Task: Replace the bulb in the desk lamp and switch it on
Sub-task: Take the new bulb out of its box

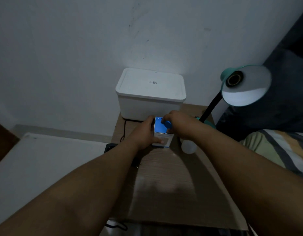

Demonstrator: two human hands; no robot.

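Dim light falls across the wooden desk [164, 176], which stands against a pale wall [70, 57]; at its far edge sits a white lidded box [150, 94], lid shut, contents hidden; nearer to me, at mid-desk, stands a small blue and white bulb carton [161, 133], upright, and both my hands are on it; my left hand [144, 132] wraps its left side, the thumb pressed flat on the near white face, so those fingers are closed around the carton; my right hand [179, 125] comes over from the right, its fingers [164, 120] bent down onto the blue top flap, pinching or pressing at it, though I cannot tell which; whether the carton holds anything I cannot see; just right of the carton, partly under my right wrist, a white bulb [189, 147] lies on the desk; the desk lamp [244, 86] stands at the far right corner, its teal shade tipped toward me, the socket [234, 79] inside dark and bare, its black gooseneck running down to a teal base [207, 123] behind my right hand; a black cord [124, 132] trails down the left edge of the desk, and a black plug [136, 161] lies near my left forearm; right of the desk a bed with striped bedding [280, 150] and a dark pillow [275, 108] crowds close to the lamp; my forearms cover much of the near desk.
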